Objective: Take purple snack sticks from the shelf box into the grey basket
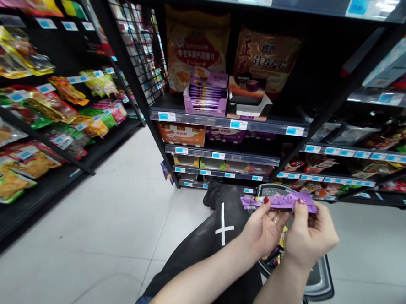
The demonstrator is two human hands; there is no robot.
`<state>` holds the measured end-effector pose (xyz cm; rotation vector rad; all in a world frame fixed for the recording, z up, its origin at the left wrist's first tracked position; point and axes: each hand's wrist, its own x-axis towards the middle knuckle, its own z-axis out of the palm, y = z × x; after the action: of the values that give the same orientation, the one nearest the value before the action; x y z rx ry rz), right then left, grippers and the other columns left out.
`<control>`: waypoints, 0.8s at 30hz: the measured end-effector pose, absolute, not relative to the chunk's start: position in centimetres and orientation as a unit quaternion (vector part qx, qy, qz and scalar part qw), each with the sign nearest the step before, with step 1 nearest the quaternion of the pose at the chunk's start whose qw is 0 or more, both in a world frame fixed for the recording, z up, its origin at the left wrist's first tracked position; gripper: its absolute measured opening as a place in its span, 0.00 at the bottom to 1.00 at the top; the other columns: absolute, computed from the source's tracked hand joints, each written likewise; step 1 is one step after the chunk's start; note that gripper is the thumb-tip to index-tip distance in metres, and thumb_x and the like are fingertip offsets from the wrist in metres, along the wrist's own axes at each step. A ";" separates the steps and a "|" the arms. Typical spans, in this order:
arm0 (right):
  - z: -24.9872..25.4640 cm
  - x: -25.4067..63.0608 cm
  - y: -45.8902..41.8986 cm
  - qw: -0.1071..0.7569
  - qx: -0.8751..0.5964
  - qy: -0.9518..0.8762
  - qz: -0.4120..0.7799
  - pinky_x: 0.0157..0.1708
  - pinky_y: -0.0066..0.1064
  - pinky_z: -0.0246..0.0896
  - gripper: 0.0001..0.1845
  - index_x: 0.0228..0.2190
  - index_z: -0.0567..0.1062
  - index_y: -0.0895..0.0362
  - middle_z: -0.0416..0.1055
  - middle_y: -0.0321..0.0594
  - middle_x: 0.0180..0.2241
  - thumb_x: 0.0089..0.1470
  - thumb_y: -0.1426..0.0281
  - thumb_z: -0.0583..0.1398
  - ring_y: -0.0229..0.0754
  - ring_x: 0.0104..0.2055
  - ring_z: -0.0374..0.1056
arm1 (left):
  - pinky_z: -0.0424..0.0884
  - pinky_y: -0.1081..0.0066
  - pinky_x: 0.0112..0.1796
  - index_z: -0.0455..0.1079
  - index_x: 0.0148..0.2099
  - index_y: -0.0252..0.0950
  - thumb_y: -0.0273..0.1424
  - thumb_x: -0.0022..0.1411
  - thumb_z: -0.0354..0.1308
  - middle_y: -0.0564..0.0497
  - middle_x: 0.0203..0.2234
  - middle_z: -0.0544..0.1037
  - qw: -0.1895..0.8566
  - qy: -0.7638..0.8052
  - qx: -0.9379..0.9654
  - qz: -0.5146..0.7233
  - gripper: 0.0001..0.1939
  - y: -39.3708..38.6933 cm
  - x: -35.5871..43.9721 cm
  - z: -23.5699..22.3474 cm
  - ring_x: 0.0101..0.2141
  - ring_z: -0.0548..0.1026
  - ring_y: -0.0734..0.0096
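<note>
My left hand (263,229) and my right hand (310,234) pinch a long purple snack sachet (278,201) between thumbs and fingers, held flat in front of me, the left at its left end and the right at its right end. Straight ahead, a purple display box (206,96) of the same purple sachets stands on the black shelf (225,122), beside a white box (249,102) with a purple picture. Under my hands lies a dark basket (319,280) with several packets in it, mostly hidden.
Two large orange snack bags (196,44) stand behind the boxes. Black shelving with bagged snacks (33,114) lines the left aisle; more shelves (361,155) run to the right. My dark-trousered leg (215,235) with a white cross reaches toward the shelf. Grey tile floor (109,219) lies between.
</note>
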<state>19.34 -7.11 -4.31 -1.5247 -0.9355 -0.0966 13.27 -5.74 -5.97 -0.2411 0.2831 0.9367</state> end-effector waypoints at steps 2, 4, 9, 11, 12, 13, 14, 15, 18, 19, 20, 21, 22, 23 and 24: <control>-4.4 19.2 -7.0 0.629 -0.660 -0.411 -0.009 0.28 0.29 0.60 0.17 0.31 0.76 0.62 0.70 0.41 0.24 0.49 0.59 0.60 0.38 0.24 0.65 | 0.73 0.76 0.40 0.72 0.43 0.29 0.23 0.63 0.50 0.46 0.32 0.78 0.858 0.147 -0.086 0.485 0.11 -5.3 12.9 -5.8 0.33 0.77 0.73; -4.4 18.9 -6.8 0.631 -0.658 -0.411 0.012 0.28 0.29 0.61 0.18 0.32 0.75 0.61 0.71 0.41 0.24 0.49 0.58 0.60 0.39 0.24 0.67 | 0.73 0.75 0.40 0.72 0.43 0.29 0.20 0.61 0.51 0.47 0.31 0.78 0.838 0.156 -0.059 0.520 0.11 -5.0 12.6 -5.6 0.33 0.77 0.73; -4.3 17.9 -6.6 0.638 -0.656 -0.403 0.028 0.26 0.29 0.61 0.17 0.31 0.75 0.60 0.71 0.40 0.24 0.50 0.58 0.60 0.38 0.23 0.67 | 0.73 0.76 0.35 0.73 0.34 0.29 0.20 0.60 0.52 0.47 0.28 0.77 0.817 0.161 -0.044 0.553 0.08 -5.1 12.4 -5.1 0.29 0.76 0.73; -3.9 17.6 -6.7 0.649 -0.651 -0.392 0.038 0.23 0.27 0.60 0.15 0.29 0.74 0.60 0.70 0.38 0.22 0.50 0.59 0.60 0.36 0.21 0.65 | 0.73 0.75 0.34 0.73 0.34 0.29 0.22 0.60 0.54 0.47 0.28 0.77 0.817 0.146 -0.030 0.557 0.07 -5.2 12.3 -5.1 0.28 0.76 0.73; -3.8 17.5 -6.7 0.660 -0.643 -0.386 0.049 0.22 0.26 0.59 0.14 0.29 0.73 0.60 0.69 0.36 0.20 0.50 0.60 0.60 0.35 0.19 0.64 | 0.73 0.74 0.34 0.74 0.35 0.29 0.23 0.59 0.55 0.47 0.28 0.77 0.817 0.140 -0.013 0.560 0.06 -5.2 12.3 -5.1 0.28 0.76 0.73; -3.6 17.5 -6.7 0.673 -0.632 -0.379 0.065 0.21 0.26 0.58 0.14 0.28 0.73 0.60 0.68 0.35 0.19 0.49 0.61 0.61 0.34 0.18 0.63 | 0.73 0.73 0.35 0.74 0.37 0.29 0.23 0.57 0.57 0.47 0.29 0.77 0.815 0.138 0.013 0.563 0.06 -5.2 12.2 -5.1 0.28 0.76 0.72; -3.5 17.5 -6.7 0.686 -0.620 -0.373 0.083 0.19 0.25 0.57 0.13 0.27 0.73 0.60 0.67 0.34 0.18 0.49 0.61 0.61 0.34 0.17 0.62 | 0.73 0.71 0.35 0.74 0.38 0.30 0.24 0.54 0.60 0.48 0.30 0.78 0.811 0.142 0.045 0.566 0.08 -5.1 12.0 -5.1 0.28 0.76 0.71; -3.5 17.6 -6.7 0.697 -0.608 -0.366 0.103 0.18 0.25 0.57 0.13 0.27 0.73 0.60 0.67 0.33 0.18 0.48 0.61 0.62 0.33 0.16 0.62 | 0.73 0.69 0.36 0.73 0.39 0.30 0.24 0.51 0.63 0.48 0.30 0.78 0.803 0.154 0.079 0.570 0.11 -5.0 11.8 -5.1 0.29 0.77 0.70; -3.7 18.0 -6.6 0.718 -0.571 -0.356 0.177 0.16 0.25 0.57 0.12 0.26 0.72 0.59 0.66 0.31 0.16 0.46 0.62 0.64 0.33 0.15 0.61 | 0.74 0.66 0.37 0.73 0.39 0.29 0.25 0.42 0.69 0.50 0.28 0.78 0.764 0.217 0.164 0.585 0.18 -4.7 11.0 -4.8 0.29 0.77 0.68; -3.8 18.1 -6.5 0.721 -0.557 -0.356 0.205 0.16 0.24 0.57 0.12 0.26 0.72 0.59 0.67 0.31 0.16 0.45 0.63 0.64 0.32 0.14 0.61 | 0.75 0.66 0.36 0.74 0.39 0.29 0.26 0.41 0.70 0.50 0.28 0.78 0.747 0.239 0.185 0.592 0.19 -4.6 10.7 -4.7 0.28 0.77 0.67; -3.9 18.2 -6.5 0.723 -0.543 -0.358 0.234 0.16 0.24 0.57 0.12 0.26 0.72 0.59 0.67 0.31 0.16 0.45 0.63 0.65 0.32 0.14 0.61 | 0.75 0.66 0.35 0.74 0.37 0.29 0.27 0.41 0.70 0.50 0.27 0.78 0.730 0.257 0.206 0.598 0.18 -4.5 10.4 -4.5 0.28 0.77 0.67; -4.1 18.3 -6.4 0.721 -0.530 -0.360 0.262 0.15 0.24 0.57 0.12 0.27 0.72 0.59 0.68 0.31 0.17 0.44 0.64 0.66 0.32 0.14 0.61 | 0.75 0.66 0.34 0.74 0.36 0.30 0.28 0.41 0.70 0.50 0.27 0.79 0.714 0.272 0.228 0.603 0.17 -4.4 10.1 -4.4 0.28 0.77 0.67; -4.2 18.4 -6.3 0.719 -0.518 -0.362 0.289 0.15 0.24 0.58 0.12 0.27 0.72 0.59 0.68 0.32 0.17 0.43 0.65 0.66 0.31 0.14 0.61 | 0.75 0.66 0.33 0.74 0.36 0.30 0.29 0.42 0.70 0.50 0.27 0.79 0.698 0.283 0.250 0.608 0.16 -4.3 9.8 -4.3 0.27 0.77 0.68; -4.2 18.4 -6.3 0.716 -0.508 -0.362 0.314 0.15 0.23 0.57 0.13 0.28 0.72 0.59 0.69 0.32 0.17 0.42 0.66 0.67 0.31 0.14 0.61 | 0.76 0.67 0.33 0.75 0.35 0.30 0.30 0.43 0.69 0.51 0.26 0.79 0.683 0.292 0.270 0.613 0.15 -4.3 9.5 -4.2 0.27 0.77 0.68; -4.2 18.3 -6.3 0.713 -0.499 -0.359 0.337 0.15 0.23 0.57 0.14 0.28 0.72 0.59 0.69 0.31 0.17 0.41 0.66 0.68 0.31 0.14 0.61 | 0.76 0.67 0.33 0.75 0.35 0.31 0.30 0.43 0.69 0.51 0.26 0.79 0.669 0.299 0.286 0.618 0.14 -4.3 9.3 -4.1 0.26 0.77 0.68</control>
<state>18.31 -6.29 -4.25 -1.1049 -0.7954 0.7474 9.31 -4.29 -4.06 0.6439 0.6736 1.3933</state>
